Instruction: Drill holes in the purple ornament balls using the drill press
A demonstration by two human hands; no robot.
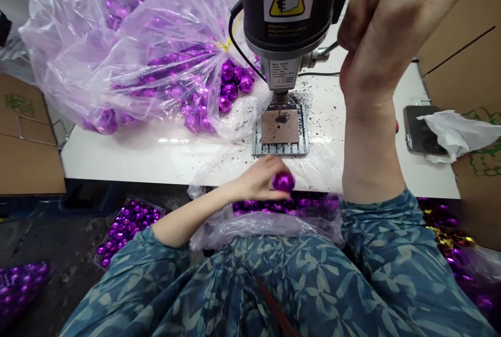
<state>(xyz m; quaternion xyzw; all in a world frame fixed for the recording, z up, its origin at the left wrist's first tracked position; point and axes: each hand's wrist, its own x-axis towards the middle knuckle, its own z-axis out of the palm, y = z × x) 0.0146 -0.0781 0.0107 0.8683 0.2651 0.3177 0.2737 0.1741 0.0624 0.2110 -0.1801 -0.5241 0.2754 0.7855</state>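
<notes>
Head: white table [129,157], dark floor [70,253]; left grip [263,178] clasps ball [284,181], right grip [385,29] clasps lever [332,48].

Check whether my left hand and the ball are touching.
Touching. The head view shows the left hand curled around the left side of the ball, fingers beyond, thumb on the near side.

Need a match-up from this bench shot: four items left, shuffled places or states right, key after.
1. Left hand
2. Right hand
3. Brown square block
4. Yellow tie

A. At the gathered neck of the clear bag
B. On the metal base
C. Holding a purple ball
D. Raised, on the lever

Pairs: 1-C, 2-D, 3-B, 4-A
</notes>
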